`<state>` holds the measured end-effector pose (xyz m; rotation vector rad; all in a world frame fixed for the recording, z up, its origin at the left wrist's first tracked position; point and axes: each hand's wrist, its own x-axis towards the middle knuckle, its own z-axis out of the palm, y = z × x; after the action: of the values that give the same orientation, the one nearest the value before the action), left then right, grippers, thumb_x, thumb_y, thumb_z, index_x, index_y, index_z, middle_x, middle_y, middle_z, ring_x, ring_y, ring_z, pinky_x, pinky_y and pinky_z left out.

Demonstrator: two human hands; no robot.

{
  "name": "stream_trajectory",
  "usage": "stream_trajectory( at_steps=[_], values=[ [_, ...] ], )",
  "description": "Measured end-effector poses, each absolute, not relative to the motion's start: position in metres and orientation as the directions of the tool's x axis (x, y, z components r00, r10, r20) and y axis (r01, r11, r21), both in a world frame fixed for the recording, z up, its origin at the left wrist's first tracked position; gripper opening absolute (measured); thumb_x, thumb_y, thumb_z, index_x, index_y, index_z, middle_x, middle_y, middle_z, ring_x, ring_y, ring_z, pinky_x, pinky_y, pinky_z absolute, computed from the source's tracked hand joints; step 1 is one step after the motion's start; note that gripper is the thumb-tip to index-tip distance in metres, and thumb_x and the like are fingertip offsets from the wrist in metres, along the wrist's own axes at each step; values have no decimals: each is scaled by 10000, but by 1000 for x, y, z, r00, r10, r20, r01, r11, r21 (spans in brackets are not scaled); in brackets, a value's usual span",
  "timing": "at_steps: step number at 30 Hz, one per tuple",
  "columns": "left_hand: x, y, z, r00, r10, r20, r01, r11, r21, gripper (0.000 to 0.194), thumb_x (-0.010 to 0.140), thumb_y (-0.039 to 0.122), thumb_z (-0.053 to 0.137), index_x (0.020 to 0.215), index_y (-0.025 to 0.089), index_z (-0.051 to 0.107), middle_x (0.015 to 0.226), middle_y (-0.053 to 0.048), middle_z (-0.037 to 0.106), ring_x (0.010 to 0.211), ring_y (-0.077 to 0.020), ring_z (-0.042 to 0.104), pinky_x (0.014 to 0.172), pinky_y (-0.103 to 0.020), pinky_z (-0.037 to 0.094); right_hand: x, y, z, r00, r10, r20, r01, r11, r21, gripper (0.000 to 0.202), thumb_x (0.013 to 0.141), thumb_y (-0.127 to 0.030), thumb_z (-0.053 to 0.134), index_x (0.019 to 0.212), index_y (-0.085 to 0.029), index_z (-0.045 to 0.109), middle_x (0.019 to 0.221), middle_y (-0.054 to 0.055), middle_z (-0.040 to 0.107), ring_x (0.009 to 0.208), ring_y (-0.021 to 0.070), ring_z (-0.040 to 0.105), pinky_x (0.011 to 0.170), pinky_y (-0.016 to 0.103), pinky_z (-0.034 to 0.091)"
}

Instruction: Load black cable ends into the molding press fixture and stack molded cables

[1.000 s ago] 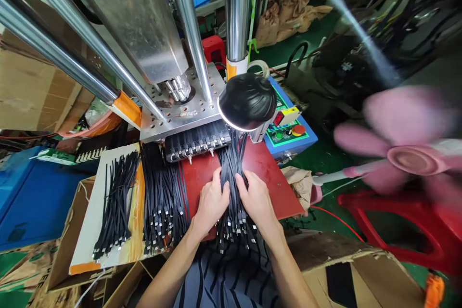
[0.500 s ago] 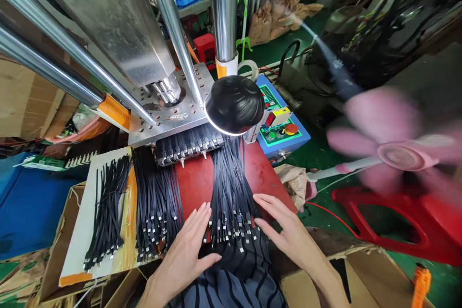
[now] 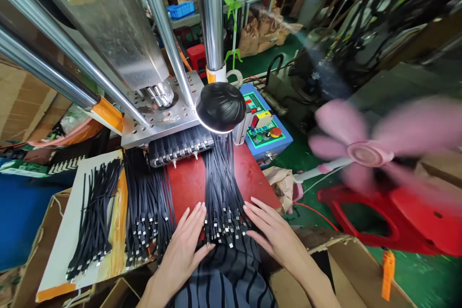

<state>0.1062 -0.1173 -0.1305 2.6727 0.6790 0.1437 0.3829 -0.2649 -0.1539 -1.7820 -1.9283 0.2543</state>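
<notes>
A fanned bundle of black flat cables [image 3: 223, 183] with small metal plugs lies on the red board [image 3: 187, 183]. My left hand [image 3: 186, 243] is at the bundle's left edge, fingers stretched out, holding nothing. On the right edge, my right hand [image 3: 269, 226] has its fingers spread beside the cables, and nothing is in it. Left of my left hand lies a second group of black cables [image 3: 147, 207]. Further left, a tied bundle [image 3: 96, 211] rests on a white board [image 3: 65, 231]. A metal fixture [image 3: 180, 147] holding a row of plugs sits under the press plate.
The steel press [image 3: 122, 33] with its columns stands behind the board. A black lamp [image 3: 221, 107] hangs over the cables. Right of it are a blue control box [image 3: 277, 137], a spinning pink fan [image 3: 366, 154] and a red stool [image 3: 325, 195]. Cardboard boxes [image 3: 361, 260] flank my lap.
The whole view has shifted, so the press, cables and fan appear further left. My hands stay on either side of the cable bundle, fingers still extended.
</notes>
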Motion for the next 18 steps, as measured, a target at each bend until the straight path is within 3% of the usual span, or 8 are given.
stream_trajectory(
  at_steps=[5, 8, 12, 18],
  values=[
    [101, -110, -125, 896, 442, -38, 418, -812, 407, 1007, 940, 346, 722, 1681, 236, 48, 1695, -146, 325, 1572, -305, 307, 1267, -559, 365, 382, -270, -149, -57, 983, 173, 886, 130, -445, 838, 892, -180, 756, 1627, -194, 356, 1621, 116, 468, 1531, 300, 390, 1203, 499, 472],
    [96, -104, -120, 919, 387, -71, 379, -826, 418, 995, 945, 338, 720, 1681, 246, 57, 1703, -130, 311, 1579, -291, 294, 1280, -543, 353, 387, -270, -148, -85, 975, 205, 892, 166, -421, 732, 931, -152, 705, 1599, -204, 410, 1582, 108, 521, 1496, 287, 450, 1188, 493, 489],
    [96, -102, -121, 905, 426, -23, 396, -819, 414, 807, 1021, 316, 605, 1672, 298, 127, 1657, -99, 419, 1544, -258, 379, 1259, -542, 396, 391, -266, -148, -56, 961, 271, 884, 173, -434, 586, 994, -193, 638, 1556, -212, 475, 1488, 104, 620, 1440, 258, 526, 1161, 466, 519],
    [97, -102, -116, 906, 421, -36, 389, -799, 458, 905, 961, 254, 699, 1670, 282, 137, 1665, -110, 398, 1558, -264, 344, 1270, -545, 375, 386, -270, -152, -75, 967, 244, 903, 170, -396, 784, 945, -273, 728, 1629, -190, 355, 1567, 127, 536, 1480, 306, 470, 1164, 517, 508]
  ],
)
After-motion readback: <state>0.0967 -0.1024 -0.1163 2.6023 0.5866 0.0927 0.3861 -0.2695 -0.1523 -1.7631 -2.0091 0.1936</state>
